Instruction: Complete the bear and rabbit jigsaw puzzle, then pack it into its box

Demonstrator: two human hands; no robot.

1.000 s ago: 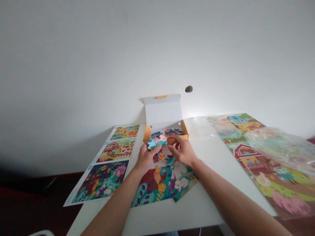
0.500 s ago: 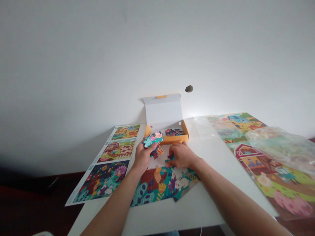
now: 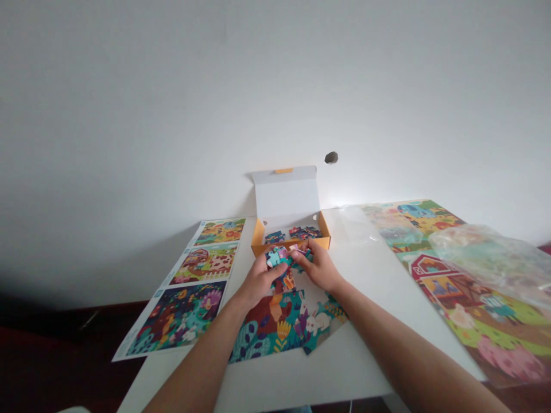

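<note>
My left hand [image 3: 258,281] and my right hand [image 3: 317,265] meet over a clump of colourful jigsaw pieces [image 3: 279,259], and both grip it, fingers pressed on its teal and pink pieces. The clump is held just in front of an orange-rimmed cardboard puzzle box [image 3: 321,241], whose white lid [image 3: 286,194] stands open at the back. Loose pieces [image 3: 305,232] lie inside the box. Below my hands lies a partly assembled jigsaw [image 3: 275,322] showing plants and a white rabbit.
Several printed picture sheets [image 3: 178,310] run along the left side of the white table [image 3: 365,355]. A large farm-scene poster [image 3: 447,292] lies on the right, partly under a clear plastic bag [image 3: 486,258]. A white wall rises behind the table.
My right hand has risen from the assembled jigsaw to the clump of pieces. My left hand has moved the clump right and lower, to just in front of the box.
</note>
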